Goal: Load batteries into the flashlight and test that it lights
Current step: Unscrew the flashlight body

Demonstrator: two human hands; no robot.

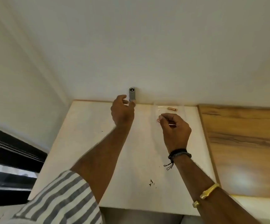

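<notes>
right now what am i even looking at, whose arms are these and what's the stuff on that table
This is one picture from a wide-angle camera worn on a person's head, looking forward and down, so the arms are the wearer's own. There is no machine. The left hand, with a striped sleeve behind it, reaches to a small grey cylindrical flashlight standing upright at the wall; whether its fingers actually grip it, I cannot tell. The right hand, wearing a black cord wristband, is closed on something small and copper-coloured, probably a battery, mostly hidden. Both are over a pale wooden tabletop. A copper-coloured cylindrical battery lies near the wall.
</notes>
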